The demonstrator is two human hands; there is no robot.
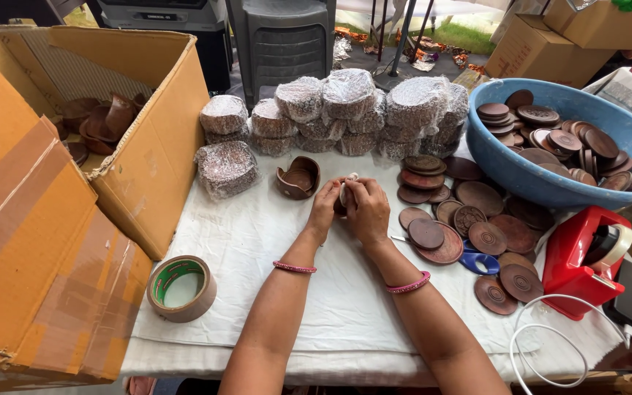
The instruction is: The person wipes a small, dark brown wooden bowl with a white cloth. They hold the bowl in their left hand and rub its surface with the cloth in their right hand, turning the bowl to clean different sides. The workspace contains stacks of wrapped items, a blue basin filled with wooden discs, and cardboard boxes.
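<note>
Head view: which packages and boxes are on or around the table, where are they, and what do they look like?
Large open brown cardboard box: left, taped flaps.
Clear-film-wrapped round brown bundles: stacked at the table's back.
Closed brown cardboard boxes: upper right, behind the blue plastic basin.
Hands: together on a small partly wrapped piece.

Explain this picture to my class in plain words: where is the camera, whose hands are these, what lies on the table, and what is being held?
The camera sits on a person's head and looks down, so the two bare arms are that person's own. The left hand and right hand meet over a white cloth and together grip a small brown item partly wrapped in clear film; what it is exactly is hidden. Around them lie loose brown discs, a blue basin holding more discs, film-wrapped stacks, an open cardboard box, a roll of brown tape and a red tape dispenser.
</note>
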